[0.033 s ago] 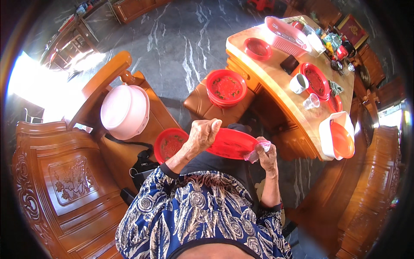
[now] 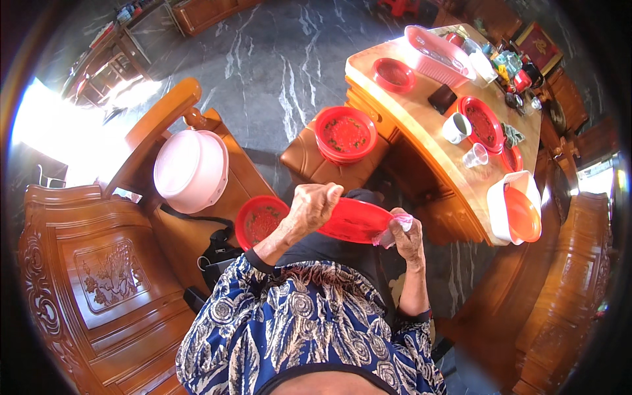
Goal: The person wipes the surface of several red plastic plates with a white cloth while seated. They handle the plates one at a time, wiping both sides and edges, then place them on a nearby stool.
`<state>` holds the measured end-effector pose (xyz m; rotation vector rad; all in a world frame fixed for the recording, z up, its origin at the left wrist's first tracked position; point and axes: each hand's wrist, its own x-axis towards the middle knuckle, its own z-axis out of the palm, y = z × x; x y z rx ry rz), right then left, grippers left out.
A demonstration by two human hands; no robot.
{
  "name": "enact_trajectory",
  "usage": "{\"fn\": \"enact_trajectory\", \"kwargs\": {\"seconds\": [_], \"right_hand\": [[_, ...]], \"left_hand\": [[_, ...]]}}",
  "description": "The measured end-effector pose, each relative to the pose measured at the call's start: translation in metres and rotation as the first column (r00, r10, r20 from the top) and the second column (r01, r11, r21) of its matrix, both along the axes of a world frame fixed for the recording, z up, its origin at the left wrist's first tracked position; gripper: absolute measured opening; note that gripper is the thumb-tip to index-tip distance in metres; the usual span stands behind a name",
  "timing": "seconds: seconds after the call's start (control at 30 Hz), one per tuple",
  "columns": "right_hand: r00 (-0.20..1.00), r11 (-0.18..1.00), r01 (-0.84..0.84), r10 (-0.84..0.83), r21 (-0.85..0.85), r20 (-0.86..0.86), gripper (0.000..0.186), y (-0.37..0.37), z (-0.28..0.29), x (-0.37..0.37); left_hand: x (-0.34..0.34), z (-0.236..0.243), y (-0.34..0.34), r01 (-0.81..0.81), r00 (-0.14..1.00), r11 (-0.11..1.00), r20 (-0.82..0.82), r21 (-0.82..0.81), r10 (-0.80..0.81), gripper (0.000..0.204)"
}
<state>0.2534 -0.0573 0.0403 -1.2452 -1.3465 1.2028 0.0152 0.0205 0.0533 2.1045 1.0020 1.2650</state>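
Note:
Over my lap, a red plate (image 2: pixel 355 220) is tilted between my hands. My left hand (image 2: pixel 309 210) is closed on its left rim, thumb pointing up and to the right. At the plate's right end my right hand (image 2: pixel 408 242) grips a crumpled pink-and-white cloth (image 2: pixel 385 238), which touches the rim. Left of my left wrist, another red plate (image 2: pixel 260 222) with a patterned centre lies on the wooden seat. Beyond my hands, a stack of red plates (image 2: pixel 345 133) rests on a brown stool (image 2: pixel 299 158).
At the left, a pink basin (image 2: pixel 191 171) sits on the wooden bench. The table (image 2: pixel 421 122) at right bears a pink basket (image 2: pixel 440 58), red plates (image 2: pixel 482 123), a white cup (image 2: pixel 455 128), a clear plastic cup (image 2: pixel 475 155) and a white container (image 2: pixel 498 210) near its edge.
My left hand has shifted very slightly to the right along with the plate's left end. Nothing else has visibly moved.

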Motion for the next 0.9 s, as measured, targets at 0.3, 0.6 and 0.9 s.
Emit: {"fn": "enact_trajectory", "kwargs": {"seconds": [0.3, 0.6, 0.9], "right_hand": [[0.740, 0.875, -0.339, 0.019, 0.347, 0.673, 0.018, 0.027, 0.062, -0.035], [0.881, 0.946, -0.142, -0.014, 0.293, 0.472, 0.017, 0.015, 0.040, -0.035], [0.999, 0.972, 0.048, -0.045, 0.232, -0.019, 0.032, -0.021, -0.048, -0.017]], "left_hand": [[0.020, 0.017, -0.013, 0.119, 0.980, 0.975, -0.178, 0.188, -0.085, 0.019], [-0.001, -0.014, -0.009, 0.005, 1.000, 0.971, -0.017, 0.237, -0.001, 0.019], [-0.027, -0.039, -0.007, -0.081, 0.987, 0.963, 0.153, 0.257, 0.042, 0.026]]}}
